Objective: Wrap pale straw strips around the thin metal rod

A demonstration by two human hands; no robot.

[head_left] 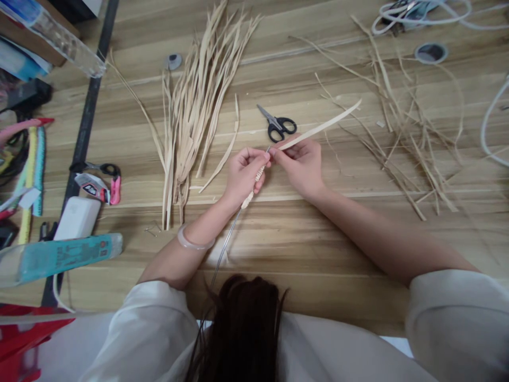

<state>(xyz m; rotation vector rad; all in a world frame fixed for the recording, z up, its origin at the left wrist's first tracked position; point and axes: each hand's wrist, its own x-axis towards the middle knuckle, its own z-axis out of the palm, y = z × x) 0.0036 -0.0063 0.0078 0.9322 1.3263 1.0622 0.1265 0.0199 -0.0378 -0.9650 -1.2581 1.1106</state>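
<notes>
My left hand (245, 172) is closed around a thin metal wire (227, 241) wrapped with pale plant fibre (247, 200). The wire runs slantwise from between the fingers down toward my body. My right hand (300, 164) pinches a long pale fibre strip (322, 126) close to the wire's upper end. From the right fingers the strip's free end sticks out to the upper right. Both sets of fingertips meet or nearly meet. Just beyond them lie black-handled scissors (277, 123), their blades pointing to the upper left.
A bundle of dried strips (194, 101) lies left of centre, and scattered thin strips (409, 127) lie at right. Tape rolls (431, 53) and a white cable (421, 18) are farther off. Bottles (67, 257), a white power bank (78, 217) and second scissors (97, 168) crowd the left.
</notes>
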